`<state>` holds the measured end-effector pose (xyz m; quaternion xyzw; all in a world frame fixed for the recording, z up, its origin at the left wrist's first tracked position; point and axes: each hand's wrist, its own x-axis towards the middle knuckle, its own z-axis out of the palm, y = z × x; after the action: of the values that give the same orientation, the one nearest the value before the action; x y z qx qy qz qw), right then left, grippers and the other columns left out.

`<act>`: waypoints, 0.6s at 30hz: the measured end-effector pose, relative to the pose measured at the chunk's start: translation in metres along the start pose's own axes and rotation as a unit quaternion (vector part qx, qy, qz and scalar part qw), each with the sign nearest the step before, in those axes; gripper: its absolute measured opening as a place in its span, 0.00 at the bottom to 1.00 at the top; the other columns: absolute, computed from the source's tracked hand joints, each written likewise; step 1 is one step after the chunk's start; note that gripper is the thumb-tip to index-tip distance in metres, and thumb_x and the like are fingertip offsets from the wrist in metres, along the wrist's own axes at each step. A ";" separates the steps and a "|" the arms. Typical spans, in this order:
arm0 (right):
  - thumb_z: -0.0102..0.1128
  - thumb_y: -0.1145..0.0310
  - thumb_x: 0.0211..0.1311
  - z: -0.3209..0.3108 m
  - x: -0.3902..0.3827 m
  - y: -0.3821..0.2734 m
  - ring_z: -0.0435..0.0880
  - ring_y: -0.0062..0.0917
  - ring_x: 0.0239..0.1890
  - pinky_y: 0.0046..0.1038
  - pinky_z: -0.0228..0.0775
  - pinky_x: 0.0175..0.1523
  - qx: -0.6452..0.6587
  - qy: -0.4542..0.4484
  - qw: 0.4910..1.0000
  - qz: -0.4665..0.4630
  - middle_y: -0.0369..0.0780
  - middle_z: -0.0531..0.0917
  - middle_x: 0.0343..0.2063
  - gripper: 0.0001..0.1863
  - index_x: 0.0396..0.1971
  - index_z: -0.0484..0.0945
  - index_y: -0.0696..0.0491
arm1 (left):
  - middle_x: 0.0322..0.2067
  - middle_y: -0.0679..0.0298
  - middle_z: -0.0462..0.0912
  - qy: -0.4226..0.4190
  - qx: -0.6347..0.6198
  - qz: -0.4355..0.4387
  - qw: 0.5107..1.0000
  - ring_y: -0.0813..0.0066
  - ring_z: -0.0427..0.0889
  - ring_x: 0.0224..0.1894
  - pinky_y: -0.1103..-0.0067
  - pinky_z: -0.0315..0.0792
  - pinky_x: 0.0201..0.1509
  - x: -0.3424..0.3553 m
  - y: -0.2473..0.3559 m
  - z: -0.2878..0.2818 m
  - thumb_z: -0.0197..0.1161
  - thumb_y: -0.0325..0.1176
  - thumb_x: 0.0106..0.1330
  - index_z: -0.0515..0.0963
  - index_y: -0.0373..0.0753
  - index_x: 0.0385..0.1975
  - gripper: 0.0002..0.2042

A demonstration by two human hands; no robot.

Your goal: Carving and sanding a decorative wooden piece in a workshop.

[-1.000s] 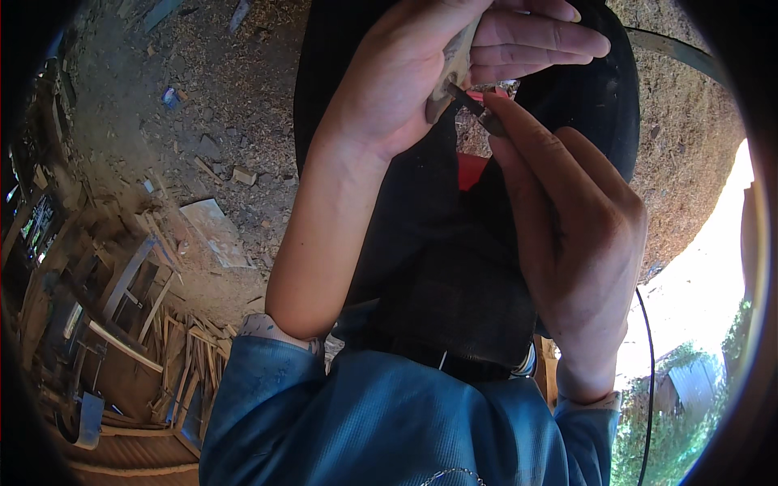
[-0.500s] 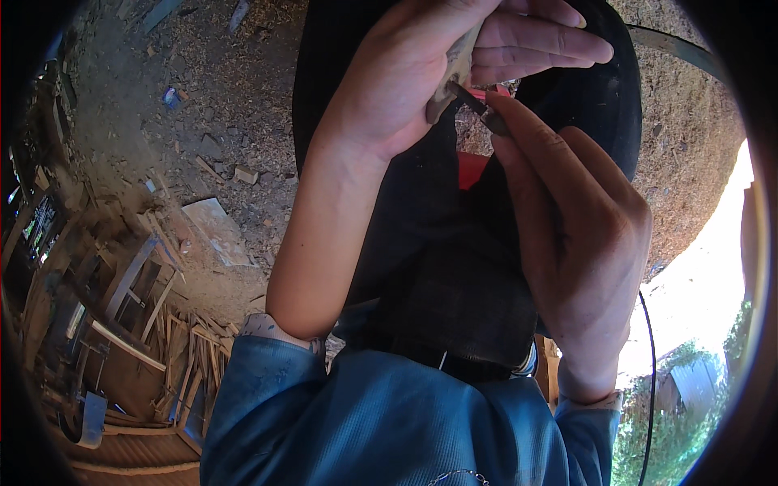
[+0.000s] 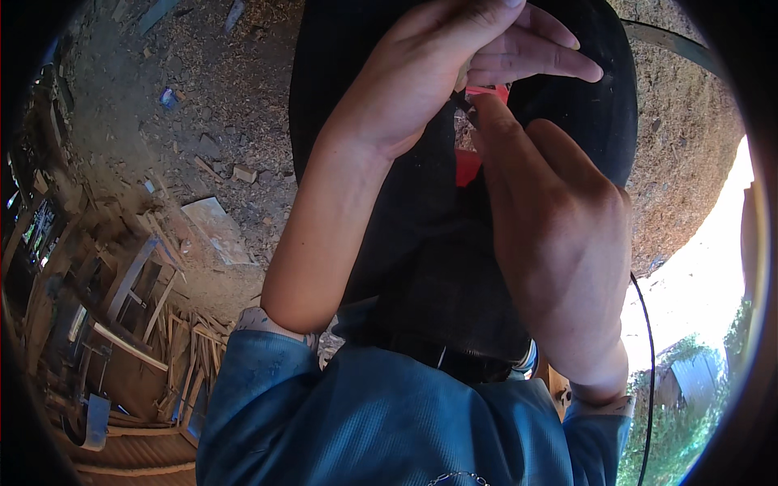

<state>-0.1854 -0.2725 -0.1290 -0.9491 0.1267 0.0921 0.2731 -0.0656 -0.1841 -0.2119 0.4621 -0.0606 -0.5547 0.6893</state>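
Note:
My left hand (image 3: 429, 81) is raised over my lap, its fingers stretched out to the right. Against its palm rests a grey-brown carved piece, seemingly wood (image 3: 462, 79), of which only a sliver shows. My right hand (image 3: 559, 215) is closed around a slim dark hand tool (image 3: 464, 103), thumb and forefinger near its working end. The tool's tip meets the near side of the piece, just under my left palm. Most of the tool is covered by my right fingers, so its exact kind cannot be made out.
Below the hands are my knees in black trousers (image 3: 405, 243), with a red object (image 3: 468, 166) between them. Wood shavings and scraps cover the ground, including a flat pale board (image 3: 219, 231). Wood strips (image 3: 190, 364) are heaped at lower left. A black cable (image 3: 651, 364) hangs at right.
My right hand has moved a little left and turned, knuckles now more upward, hiding most of the tool. My left hand has tilted, and the piece shows less than before.

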 end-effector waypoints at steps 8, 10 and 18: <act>0.64 0.78 0.65 0.030 -0.005 0.000 0.76 0.27 0.19 0.31 0.67 0.24 0.083 0.087 0.993 0.002 0.38 0.75 0.22 0.18 0.55 0.83 0.56 | 0.51 0.48 0.86 -0.103 -0.148 0.092 0.979 0.67 0.85 0.55 0.77 0.77 0.60 0.013 -0.019 -0.023 0.32 0.49 0.84 0.78 0.37 0.53 0.27; 0.65 0.79 0.64 0.040 -0.007 0.006 0.75 0.25 0.18 0.29 0.67 0.25 0.103 0.107 0.989 -0.006 0.38 0.75 0.22 0.19 0.56 0.82 0.56 | 0.53 0.46 0.84 -0.108 -0.161 0.086 0.977 0.65 0.84 0.57 0.76 0.77 0.61 0.014 -0.020 -0.023 0.30 0.48 0.84 0.77 0.37 0.54 0.27; 0.75 0.79 0.52 0.067 -0.012 0.033 0.74 0.20 0.19 0.26 0.68 0.23 0.186 0.230 0.951 -0.094 0.34 0.72 0.21 0.24 0.53 0.86 0.52 | 0.61 0.41 0.76 -0.208 -0.296 0.095 0.927 0.53 0.69 0.70 0.67 0.66 0.76 0.012 -0.025 -0.025 0.24 0.48 0.84 0.72 0.32 0.61 0.31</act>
<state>-0.2136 -0.2611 -0.1981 -0.8844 0.1111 -0.1797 0.4161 -0.0644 -0.1785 -0.2486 0.1034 -0.0796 -0.5629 0.8162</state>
